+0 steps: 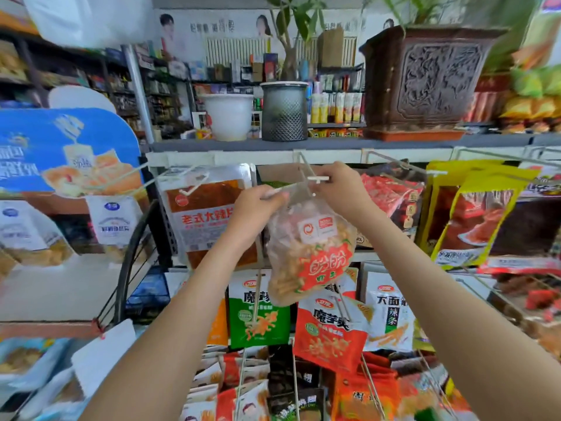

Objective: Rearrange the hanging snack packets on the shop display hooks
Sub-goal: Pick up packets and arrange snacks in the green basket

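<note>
Left hand (261, 199) and right hand (340, 185), both at frame centre, pinch the top edge of the clear snack packet (309, 256), held just at the tip of the white hook (317, 178). Risk, as judged: the top edge misses the tip and the packet slips onto the lower rows. Upper shelf: mesh pot (283, 113) and carved planter (425, 80) hold plants; white pot (229, 117), contents unseen
</note>
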The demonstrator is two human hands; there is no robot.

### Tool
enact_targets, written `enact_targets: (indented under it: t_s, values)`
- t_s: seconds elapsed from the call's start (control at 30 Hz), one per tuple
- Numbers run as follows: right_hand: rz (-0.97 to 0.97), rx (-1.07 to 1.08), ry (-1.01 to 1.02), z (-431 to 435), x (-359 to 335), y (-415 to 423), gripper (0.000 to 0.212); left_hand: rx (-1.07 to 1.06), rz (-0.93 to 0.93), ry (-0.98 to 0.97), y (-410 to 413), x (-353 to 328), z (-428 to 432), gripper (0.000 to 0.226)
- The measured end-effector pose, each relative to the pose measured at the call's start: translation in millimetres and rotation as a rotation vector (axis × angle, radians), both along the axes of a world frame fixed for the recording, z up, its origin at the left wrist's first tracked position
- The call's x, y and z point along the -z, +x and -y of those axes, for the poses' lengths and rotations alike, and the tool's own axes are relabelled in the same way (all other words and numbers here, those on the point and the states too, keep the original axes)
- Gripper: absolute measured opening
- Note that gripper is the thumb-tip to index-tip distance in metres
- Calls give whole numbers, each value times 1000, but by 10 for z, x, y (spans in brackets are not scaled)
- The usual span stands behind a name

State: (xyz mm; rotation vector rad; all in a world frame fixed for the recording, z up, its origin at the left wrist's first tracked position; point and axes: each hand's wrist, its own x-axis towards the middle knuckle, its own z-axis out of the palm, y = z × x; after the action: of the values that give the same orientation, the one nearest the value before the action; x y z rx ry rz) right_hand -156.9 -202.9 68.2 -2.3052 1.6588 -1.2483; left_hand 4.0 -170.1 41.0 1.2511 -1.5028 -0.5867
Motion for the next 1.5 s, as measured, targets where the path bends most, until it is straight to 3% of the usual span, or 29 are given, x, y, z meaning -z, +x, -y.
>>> enact_targets:
  t_s: [0.1, 0.23, 0.37, 0.47, 0.53, 0.7, 0.83, 0.93, 1.17, 1.5]
  values:
    - [9, -25, -12, -130, -7, -45, 21, 11, 72, -73, -3, -43, -230, 35]
    - [83, -113, -13, -402, -9, -93, 16, 39, 5, -121, -11, -13, -426, 35]
    - [72, -122, -38, -625, -81, -110, 37, 52, -31, -135, -47, -21, -567, 26]
    - [73, -149, -4, -715, -90, -164, 11, 75, 21, -187, -80, -42, -655, 25]
    - [60, -161, 18, -764, -59, -224, 7, 91, 47, -195, -97, -35, -703, 24]
    - [37, -161, 67, -903, 71, -359, 6, 196, 239, 15, -113, -22, -729, 20]
    - [71, -149, 44, -1016, 140, -477, 11, 208, 429, -79, -243, -126, -823, 14]
    - [118, -101, 15, -1103, 162, -632, 9, 278, 371, -175, -443, -157, -922, 17]
    - [160, 16, -33, -1277, 236, -1154, 7, 359, 255, -147, -1029, -60, -971, 15]
    - [215, -24, -191, -1593, 374, -2136, 3, 185, 341, -284, -2031, -99, -1376, 16]
